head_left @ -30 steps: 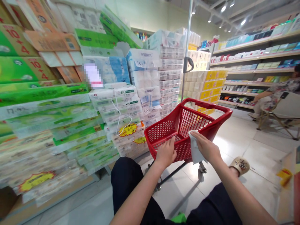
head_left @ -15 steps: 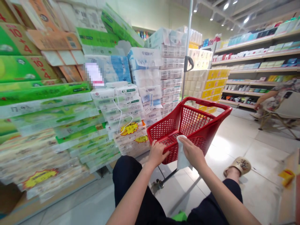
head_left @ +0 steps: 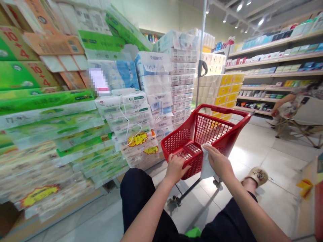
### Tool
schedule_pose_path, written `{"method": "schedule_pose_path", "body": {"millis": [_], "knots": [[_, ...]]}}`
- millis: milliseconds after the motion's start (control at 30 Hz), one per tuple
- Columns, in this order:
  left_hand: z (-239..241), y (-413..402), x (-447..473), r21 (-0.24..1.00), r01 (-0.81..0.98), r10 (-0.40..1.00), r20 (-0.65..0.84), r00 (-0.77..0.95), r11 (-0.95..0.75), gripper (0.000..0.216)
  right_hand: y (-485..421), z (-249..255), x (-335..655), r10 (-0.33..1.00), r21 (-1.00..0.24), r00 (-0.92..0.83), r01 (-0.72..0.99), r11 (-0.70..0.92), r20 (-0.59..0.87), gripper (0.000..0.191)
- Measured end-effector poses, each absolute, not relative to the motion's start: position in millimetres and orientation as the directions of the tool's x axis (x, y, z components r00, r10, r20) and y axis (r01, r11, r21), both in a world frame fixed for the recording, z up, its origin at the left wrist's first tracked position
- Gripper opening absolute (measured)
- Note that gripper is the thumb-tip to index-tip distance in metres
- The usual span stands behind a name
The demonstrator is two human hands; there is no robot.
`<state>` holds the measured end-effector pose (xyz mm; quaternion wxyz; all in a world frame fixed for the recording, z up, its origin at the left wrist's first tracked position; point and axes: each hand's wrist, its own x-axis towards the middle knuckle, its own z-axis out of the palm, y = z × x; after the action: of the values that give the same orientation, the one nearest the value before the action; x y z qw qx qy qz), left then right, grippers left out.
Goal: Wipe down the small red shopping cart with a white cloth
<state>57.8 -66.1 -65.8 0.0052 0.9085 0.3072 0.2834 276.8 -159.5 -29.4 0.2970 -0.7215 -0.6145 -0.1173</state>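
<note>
A red plastic shopping cart [head_left: 214, 127] with a perforated basket stands in front of me on thin metal legs with casters. My left hand [head_left: 176, 168] is closed over the near left rim of the basket, thumb pointing right. At the near right corner, my right hand [head_left: 219, 162] presses a white cloth [head_left: 207, 166] against the rim. The cloth hangs down outside the basket's front wall, and part of it is hidden under the fingers. Nothing lies in the visible part of the basket.
Tall stacks of packaged tissue [head_left: 118, 114] line the left side. A metal pole [head_left: 202, 40] with a dark handle rises behind the cart. Stocked shelves [head_left: 267, 72] fill the right background, near a seated person beside a folding chair [head_left: 306, 116]. A cardboard box [head_left: 305, 205] stands at right.
My right hand has slid the cloth rightward along the basket rim. The cart sits slightly farther right in view, and my left hand keeps its hold on the rim.
</note>
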Motion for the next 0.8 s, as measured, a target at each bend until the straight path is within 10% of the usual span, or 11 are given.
{"method": "schedule_pose_path", "body": {"millis": [233,533,800], "knots": [[-65.4,-69.6,71.5,0.142,0.569,0.553,0.509,0.659,-0.81,0.029,-177.8,-39.6,215.6,0.868,-0.223,-0.024,0.963,0.154,0.496,0.061],[-63.0,-73.7,78.2,0.134,0.577,0.556,0.506,0.66,-0.806,0.03,-179.2,-30.8,306.2,0.817,-0.306,0.238,0.949,-0.08,0.525,0.047],[-65.2,-87.4,87.9,0.12,0.596,0.564,0.511,0.649,-0.794,0.026,-187.0,-47.7,244.7,0.831,-0.299,0.108,0.952,0.073,0.546,0.055]]}}
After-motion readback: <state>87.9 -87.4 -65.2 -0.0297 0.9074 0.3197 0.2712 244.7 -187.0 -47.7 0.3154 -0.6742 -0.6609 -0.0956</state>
